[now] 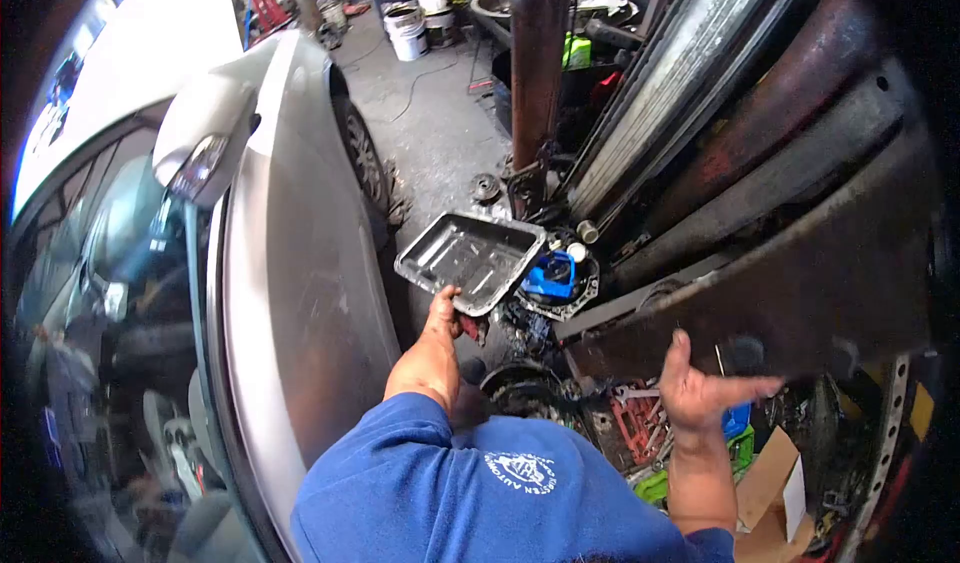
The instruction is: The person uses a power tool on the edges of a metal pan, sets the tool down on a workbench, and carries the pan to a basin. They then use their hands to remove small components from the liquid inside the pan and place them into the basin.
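Note:
My left hand [445,313] grips the near edge of a shallow rectangular metal pan [470,256], with the thumb on its rim and the other fingers mostly hidden below. The pan is held tilted, its hollow side facing up, and its inside looks dark and wet. Off to the right, my right hand [697,388] is raised palm up with thumb and fingers spread, holding nothing. Below it and to its left are wrenches and a red tool holder [635,425]. A blue container [552,275] sits just right of the pan.
A silver car [310,293] fills the left side. A rusty post [540,63] stands ahead, with long metal panels [680,73] leaning at the right. White buckets [406,38] stand farther back. An open cardboard box [770,483] lies at the lower right.

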Available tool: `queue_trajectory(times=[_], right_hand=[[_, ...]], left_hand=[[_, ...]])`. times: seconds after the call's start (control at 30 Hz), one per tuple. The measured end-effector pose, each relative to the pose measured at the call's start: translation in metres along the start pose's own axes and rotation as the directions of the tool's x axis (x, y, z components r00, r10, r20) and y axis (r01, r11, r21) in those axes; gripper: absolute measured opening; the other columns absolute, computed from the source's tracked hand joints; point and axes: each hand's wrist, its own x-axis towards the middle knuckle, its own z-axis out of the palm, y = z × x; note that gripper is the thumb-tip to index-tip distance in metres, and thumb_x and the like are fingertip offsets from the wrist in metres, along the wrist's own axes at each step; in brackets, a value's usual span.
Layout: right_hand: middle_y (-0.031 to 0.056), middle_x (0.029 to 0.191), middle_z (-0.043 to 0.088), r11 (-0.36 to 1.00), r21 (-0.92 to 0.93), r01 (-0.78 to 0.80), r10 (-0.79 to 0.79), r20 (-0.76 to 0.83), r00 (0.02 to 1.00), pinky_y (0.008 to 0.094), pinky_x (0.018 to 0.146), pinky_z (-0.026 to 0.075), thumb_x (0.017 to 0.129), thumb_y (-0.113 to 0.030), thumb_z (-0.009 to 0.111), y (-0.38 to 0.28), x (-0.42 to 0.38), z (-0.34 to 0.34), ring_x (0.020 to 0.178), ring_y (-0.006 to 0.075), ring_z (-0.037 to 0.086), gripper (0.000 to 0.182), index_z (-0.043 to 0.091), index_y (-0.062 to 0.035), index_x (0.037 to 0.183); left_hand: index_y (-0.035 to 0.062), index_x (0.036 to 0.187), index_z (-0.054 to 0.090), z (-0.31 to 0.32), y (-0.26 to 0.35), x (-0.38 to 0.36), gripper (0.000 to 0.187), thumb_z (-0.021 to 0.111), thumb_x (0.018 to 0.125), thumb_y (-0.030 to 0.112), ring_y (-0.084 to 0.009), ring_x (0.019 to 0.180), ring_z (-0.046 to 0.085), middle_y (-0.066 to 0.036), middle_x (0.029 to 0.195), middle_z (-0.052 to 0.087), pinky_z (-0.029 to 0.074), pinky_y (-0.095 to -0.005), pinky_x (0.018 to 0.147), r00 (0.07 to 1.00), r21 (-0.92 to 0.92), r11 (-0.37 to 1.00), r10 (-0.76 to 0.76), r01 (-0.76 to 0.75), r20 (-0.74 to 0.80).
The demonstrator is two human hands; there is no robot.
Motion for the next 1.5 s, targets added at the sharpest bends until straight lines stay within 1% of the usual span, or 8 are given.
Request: queue_trajectory(times=[0.07,0.37,0.57,0.7,0.97,1.1,1.27,1.5], right_hand=[[0.0264,0.162,-0.003,0.99,-0.14,-0.024,0.029,0.038,0.999,0.0508,0.12,0.019,0.086,-0.01,0.076,0.002,-0.013,-0.006,0.147,0.0427,0.019,0.121,-0.023,0.0016,0.153],[0.0272,0.16,0.006,0.765,-0.643,-0.023,0.215,0.221,0.951,0.0509,0.114,0.035,0.081,-0.026,0.085,-0.005,-0.072,-0.044,0.142,0.0406,0.031,0.13,-0.019,0.0023,0.154],[0.0268,0.157,0.011,0.715,-0.692,-0.096,0.26,0.136,0.956,0.0508,0.112,0.039,0.081,-0.031,0.085,-0.01,-0.083,-0.044,0.139,0.0396,0.035,0.126,-0.014,0.0018,0.152],[0.0262,0.155,0.014,0.728,-0.663,-0.173,0.272,0.048,0.961,0.0507,0.111,0.04,0.082,-0.031,0.084,-0.009,-0.079,-0.033,0.138,0.039,0.036,0.12,-0.01,0.0012,0.151],[0.025,0.15,0.02,0.733,-0.636,-0.242,0.284,-0.038,0.958,0.0505,0.109,0.041,0.084,-0.033,0.081,-0.009,-0.078,-0.026,0.135,0.0378,0.039,0.109,-0.001,0.0,0.147],[0.0244,0.148,0.023,0.631,-0.743,-0.223,0.319,-0.013,0.948,0.0503,0.108,0.042,0.085,-0.034,0.079,-0.019,-0.086,-0.03,0.134,0.0372,0.04,0.103,0.004,-0.0006,0.146],[0.0236,0.146,0.027,0.425,-0.883,-0.2,0.375,-0.029,0.927,0.0502,0.107,0.042,0.086,-0.035,0.078,-0.015,-0.087,0.01,0.132,0.0365,0.042,0.096,0.009,-0.0014,0.144],[0.0226,0.142,0.032,0.381,-0.89,-0.25,0.513,-0.022,0.858,0.05,0.105,0.043,0.088,-0.037,0.075,0.007,-0.076,0.088,0.13,0.0355,0.044,0.086,0.017,-0.0024,0.141]], left_hand=[[-0.0004,0.127,0.056,0.008,0.018,0.013,0.052,0.05,0.09,0.036,-0.0382,0.11,0.064,-0.021,0.122,0.066,0.051,-0.0526,0.098,0.998,0.111,0.993,-0.046,0.05,-0.044],[0.004,0.108,0.055,0.006,0.082,0.127,0.031,0.054,0.09,0.029,-0.0397,0.099,0.067,-0.022,0.11,0.065,0.056,-0.0566,0.086,0.987,-0.001,0.995,-0.104,0.105,-0.12],[0.0055,0.107,0.054,0.03,0.108,0.148,0.028,0.053,0.092,0.029,-0.0404,0.095,0.067,-0.021,0.107,0.064,0.057,-0.0573,0.083,0.984,0.004,0.999,-0.031,0.032,-0.176],[0.0058,0.111,0.063,0.048,0.115,0.165,0.04,0.051,0.088,0.036,-0.0393,0.101,0.064,-0.017,0.114,0.069,0.051,-0.0558,0.093,0.991,-0.006,1.0,-0.02,0.019,-0.132],[-0.0023,0.119,0.059,0.083,0.132,0.173,0.05,0.05,0.087,0.036,-0.0433,0.101,0.064,-0.024,0.113,0.066,0.051,-0.0587,0.093,0.995,-0.033,0.997,0.065,-0.063,0.076],[-0.0044,0.126,0.056,0.075,0.154,0.212,0.056,0.05,0.086,0.035,-0.0434,0.104,0.064,-0.025,0.116,0.066,0.05,-0.0584,0.096,0.995,-0.039,0.997,-0.063,0.066,0.073],[-0.0009,0.116,0.059,0.078,0.193,0.257,0.046,0.057,0.082,0.029,-0.0391,0.097,0.068,-0.021,0.111,0.068,0.055,-0.0543,0.088,0.998,-0.075,0.996,-0.046,0.048,0.035],[0.0068,0.108,0.056,0.066,0.238,0.328,0.033,0.058,0.091,0.035,-0.0405,0.101,0.066,-0.022,0.114,0.066,0.054,-0.058,0.089,0.987,-0.03,0.999,-0.02,0.015,-0.161]])
